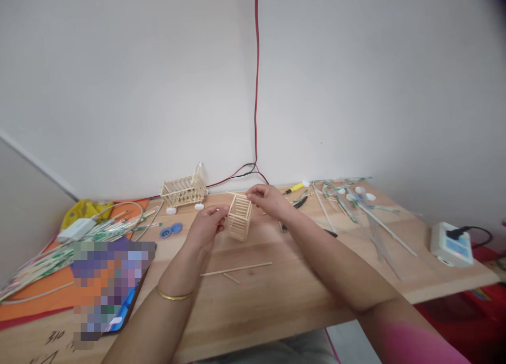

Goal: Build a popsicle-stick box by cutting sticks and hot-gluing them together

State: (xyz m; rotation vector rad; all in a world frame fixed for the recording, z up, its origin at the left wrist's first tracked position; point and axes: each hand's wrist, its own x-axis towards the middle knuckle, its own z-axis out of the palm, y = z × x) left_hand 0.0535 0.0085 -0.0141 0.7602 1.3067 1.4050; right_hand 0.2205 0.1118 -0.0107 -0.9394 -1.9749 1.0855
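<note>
Between my hands is a small slatted frame (239, 217) built of thin wooden sticks, held tilted over the wooden table (253, 311). My left hand (207, 224) pinches its left edge between thumb and fingers. At its upper right corner, the fingertips of my right hand (266, 199) close on the frame. Below it on the table lie a long thin stick (237, 269) and a short one (231, 278). Behind my left hand stands a wooden stick cart (184, 191) with white bottle-cap wheels. Two blue caps (171, 230) lie left of that hand.
On the left are a tablet (130, 295), partly blurred out, bundled sticks in wrappers (90, 248) and a yellow bag (85, 213). To the right lie a yellow-handled tool (295, 188), clear plastic strips (379, 232), white caps (370, 197) and a power strip (450, 245) with a black plug.
</note>
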